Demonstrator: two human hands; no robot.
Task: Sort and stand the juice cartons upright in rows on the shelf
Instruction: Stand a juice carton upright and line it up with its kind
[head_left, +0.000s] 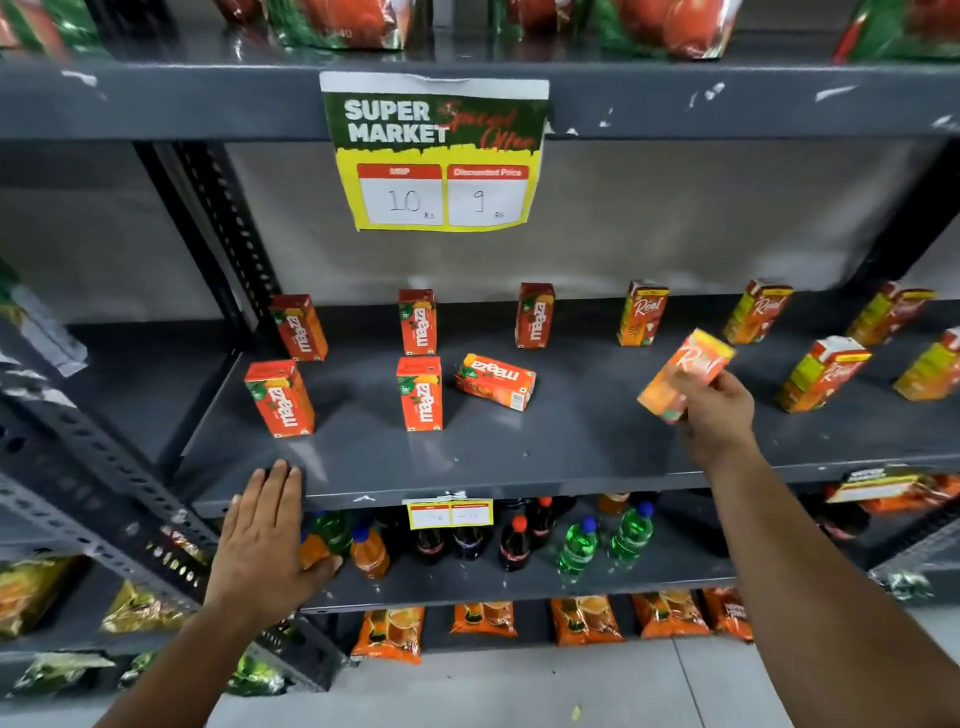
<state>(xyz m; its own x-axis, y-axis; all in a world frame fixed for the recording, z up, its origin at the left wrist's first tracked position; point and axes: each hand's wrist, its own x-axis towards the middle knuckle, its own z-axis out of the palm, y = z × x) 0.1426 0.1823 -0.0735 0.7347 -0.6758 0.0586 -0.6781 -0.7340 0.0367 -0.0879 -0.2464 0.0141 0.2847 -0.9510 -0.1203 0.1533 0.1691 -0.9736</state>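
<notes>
One Real carton (684, 375) tilts gripped in the right hand (719, 415).

On the grey metal shelf (519, 457), five red Maaza cartons (420, 393) stand at the left in two rows: three far, two near. A sixth red Maaza carton (495, 382) lies on its side just right of the near row. Further right stand the orange-and-yellow Real cartons (642, 313), three far and two near. The right hand (719, 415) holds one orange Real carton (684, 375) tilted above the shelf, between the two groups. The left hand (265, 535) lies flat on the shelf's near edge, left of centre. A paper price sign (436, 150) hangs from the shelf above.
</notes>
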